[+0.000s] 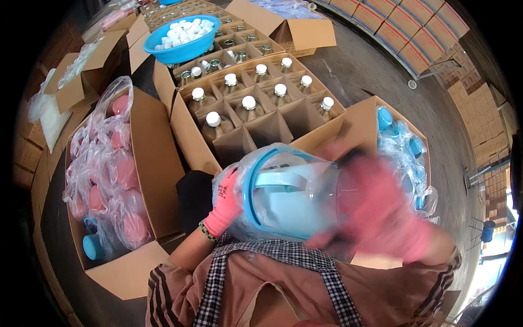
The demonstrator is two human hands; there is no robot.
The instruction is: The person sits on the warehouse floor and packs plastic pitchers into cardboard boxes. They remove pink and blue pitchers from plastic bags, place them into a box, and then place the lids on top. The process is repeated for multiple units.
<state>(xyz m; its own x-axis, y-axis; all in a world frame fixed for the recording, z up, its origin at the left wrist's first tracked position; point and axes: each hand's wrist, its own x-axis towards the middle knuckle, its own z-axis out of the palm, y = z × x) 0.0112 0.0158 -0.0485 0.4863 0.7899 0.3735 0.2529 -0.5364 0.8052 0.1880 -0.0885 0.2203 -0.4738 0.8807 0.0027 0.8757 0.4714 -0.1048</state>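
In front of my chest lies a light-blue plastic jug on its side, wrapped in a clear plastic bag, with a brighter blue looped handle around it. My left hand, in a pink glove, is closed around its left end. Over the right end is my right hand, also gloved in pink and dark at the fingers; motion smears it, so its grip is unclear. Just beyond the jug stands a divided carton with white-capped clear glass bottles in several compartments. Its nearest compartments hold no bottles.
At left, a carton holds bagged pink items and a blue cup. Another carton of bagged blue items is at right. A blue basin of white caps rests on farther bottle cartons. Stacked boxes stand far right.
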